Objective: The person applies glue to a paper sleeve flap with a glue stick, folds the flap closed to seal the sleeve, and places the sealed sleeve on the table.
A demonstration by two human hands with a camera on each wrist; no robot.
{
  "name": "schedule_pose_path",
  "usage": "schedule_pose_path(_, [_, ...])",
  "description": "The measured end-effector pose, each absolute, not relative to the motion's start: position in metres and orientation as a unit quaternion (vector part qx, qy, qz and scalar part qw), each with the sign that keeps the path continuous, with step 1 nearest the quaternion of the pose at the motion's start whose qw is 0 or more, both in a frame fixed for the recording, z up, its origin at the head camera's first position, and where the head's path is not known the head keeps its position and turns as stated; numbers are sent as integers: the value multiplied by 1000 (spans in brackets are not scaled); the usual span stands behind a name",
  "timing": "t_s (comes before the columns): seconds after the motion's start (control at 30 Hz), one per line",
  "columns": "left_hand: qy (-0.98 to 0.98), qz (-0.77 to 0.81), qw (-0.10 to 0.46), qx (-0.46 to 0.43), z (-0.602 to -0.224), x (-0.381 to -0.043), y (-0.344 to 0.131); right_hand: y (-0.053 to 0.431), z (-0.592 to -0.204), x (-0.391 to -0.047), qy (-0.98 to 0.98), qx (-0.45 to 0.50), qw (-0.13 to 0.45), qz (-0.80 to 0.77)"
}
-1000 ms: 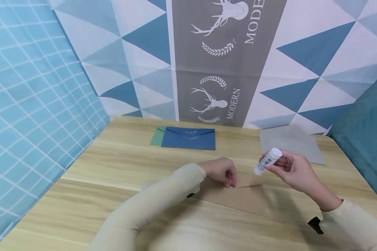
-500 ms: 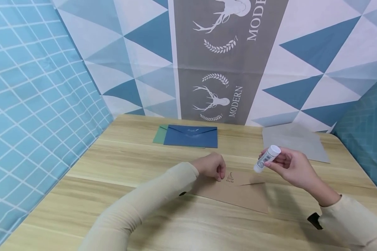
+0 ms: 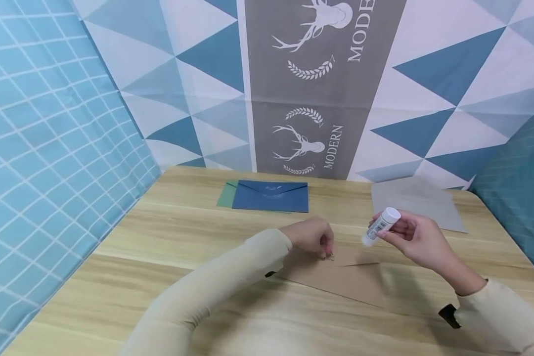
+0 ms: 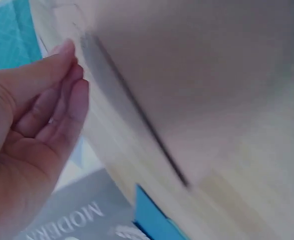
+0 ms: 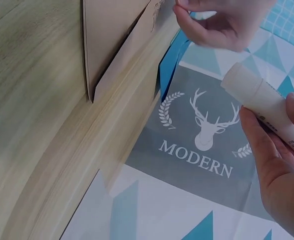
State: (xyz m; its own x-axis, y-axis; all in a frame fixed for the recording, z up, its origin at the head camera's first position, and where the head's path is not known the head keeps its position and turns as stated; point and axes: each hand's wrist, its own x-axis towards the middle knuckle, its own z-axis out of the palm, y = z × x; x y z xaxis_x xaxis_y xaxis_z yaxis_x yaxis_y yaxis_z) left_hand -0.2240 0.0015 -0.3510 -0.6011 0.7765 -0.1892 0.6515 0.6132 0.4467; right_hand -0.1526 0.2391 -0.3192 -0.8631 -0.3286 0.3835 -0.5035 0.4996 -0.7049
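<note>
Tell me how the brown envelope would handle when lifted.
The brown envelope is probably light, being thin and flat. It looks like paper, so it may bend. Its flap could swing open, since a gap shows under its edge.

You wear long cream sleeves of plain cloth. Left sleeve (image 3: pixel 222 282): creases gathered at elbow bend. Right sleeve (image 3: pixel 500 314): seam-like edge at cuff. Below cuffs, dark pieces show: small left one (image 3: pixel 270 274), larger angular right one (image 3: pixel 449 316). Left hand (image 3: pixel 311 237), right hand (image 3: pixel 420 242) bare.
</note>
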Motion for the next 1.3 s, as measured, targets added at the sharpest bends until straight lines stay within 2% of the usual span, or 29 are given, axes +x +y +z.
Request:
schedule_pose_path(0.27, [839,125,175,499,-353,-216,41,240,-322,-157,-846,256,89,460])
schedule_pose_path(0.63, [861,121,133,476,-359,-213,50,241,-324,-155,-857,235,91,449])
schedule_pose_path(0.8, [863,159,153,455,-363,-218,48,243,-324,-156,-855,237,93,451])
schedule_pose_path(0.97, [866,206,182,417,-346,-226,29,246,-323,-157,-849,242,101,458])
schedule_pose_path(1.17, [903,156,144,374,-325,-239,-23,247,-323,-157,-851,240,97,456])
schedule_pose_path(1.3, [920,115,161,337,-332,-236,-53,248,-324,-156,-852,239,95,455])
